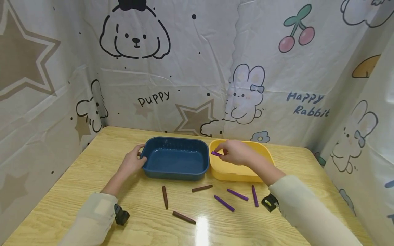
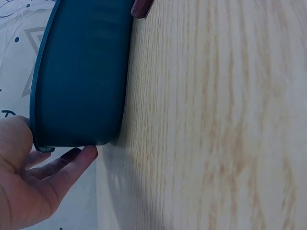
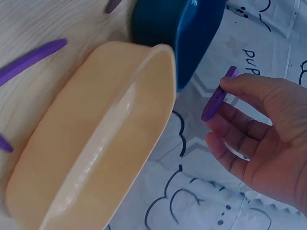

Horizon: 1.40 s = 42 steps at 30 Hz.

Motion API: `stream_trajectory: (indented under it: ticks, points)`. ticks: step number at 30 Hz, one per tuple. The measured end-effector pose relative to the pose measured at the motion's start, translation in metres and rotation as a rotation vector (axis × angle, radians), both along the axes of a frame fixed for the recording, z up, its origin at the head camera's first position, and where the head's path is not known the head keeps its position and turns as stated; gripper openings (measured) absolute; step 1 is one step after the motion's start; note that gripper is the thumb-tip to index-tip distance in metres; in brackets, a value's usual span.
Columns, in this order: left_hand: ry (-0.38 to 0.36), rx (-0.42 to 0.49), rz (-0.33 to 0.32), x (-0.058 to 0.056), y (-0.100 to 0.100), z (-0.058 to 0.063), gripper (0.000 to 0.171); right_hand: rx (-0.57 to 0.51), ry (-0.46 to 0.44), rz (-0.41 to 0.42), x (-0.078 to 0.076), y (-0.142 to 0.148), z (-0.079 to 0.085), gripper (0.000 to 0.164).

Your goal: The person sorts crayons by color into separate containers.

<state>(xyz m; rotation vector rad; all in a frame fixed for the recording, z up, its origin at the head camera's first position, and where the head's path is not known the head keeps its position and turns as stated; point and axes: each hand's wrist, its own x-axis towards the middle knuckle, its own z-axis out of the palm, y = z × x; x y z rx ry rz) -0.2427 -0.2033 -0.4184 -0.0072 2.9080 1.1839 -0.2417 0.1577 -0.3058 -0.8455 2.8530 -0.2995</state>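
Note:
A purple crayon [image 3: 219, 96] is pinched between the thumb and fingers of my right hand [image 1: 235, 152], above the yellow bin [image 1: 237, 177]. In the right wrist view the crayon is apart from the bin's walls. My left hand [image 1: 132, 161] grips the left end of the dark blue bin [image 1: 175, 175], thumb at the rim and fingers against the outer wall. The blue bin's visible floor holds nothing; part of the yellow bin's inside is hidden by my right hand and forearm.
In front of the bins lie purple crayons [image 1: 224, 203] on the right and brown crayons [image 1: 165, 197] on the left, on the wooden table [image 1: 138, 218]. A patterned cloth [image 1: 184, 78] hangs behind the table. Black wrist cameras [image 1: 121, 215] sit at both cuffs.

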Motion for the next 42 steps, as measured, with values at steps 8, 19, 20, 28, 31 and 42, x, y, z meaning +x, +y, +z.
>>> stream_trajectory:
  ticks: [8, 19, 20, 28, 31, 42]
  points:
    - [-0.003, -0.007, -0.003, 0.0, -0.001, -0.001, 0.057, 0.001, 0.035, 0.063, -0.008, -0.027, 0.001, 0.024]
    - [-0.009, 0.01, -0.004, 0.001, 0.0, 0.0, 0.056, 0.03, 0.059, 0.094, -0.019, -0.061, -0.003, 0.025]
    - [-0.008, 0.01, -0.005, 0.001, -0.001, 0.0, 0.056, 0.029, 0.059, 0.094, -0.02, -0.064, -0.005, 0.025]
    - [-0.007, 0.007, -0.002, 0.002, -0.001, -0.001, 0.057, 0.052, 0.055, 0.103, -0.025, -0.084, -0.021, 0.026]
    - [-0.007, 0.009, -0.004, 0.002, -0.001, -0.002, 0.057, 0.064, 0.064, 0.1, -0.025, -0.089, -0.025, 0.025]
    - [-0.008, 0.025, -0.008, 0.001, 0.001, 0.0, 0.057, 0.083, 0.053, 0.058, -0.027, -0.097, -0.032, 0.026]
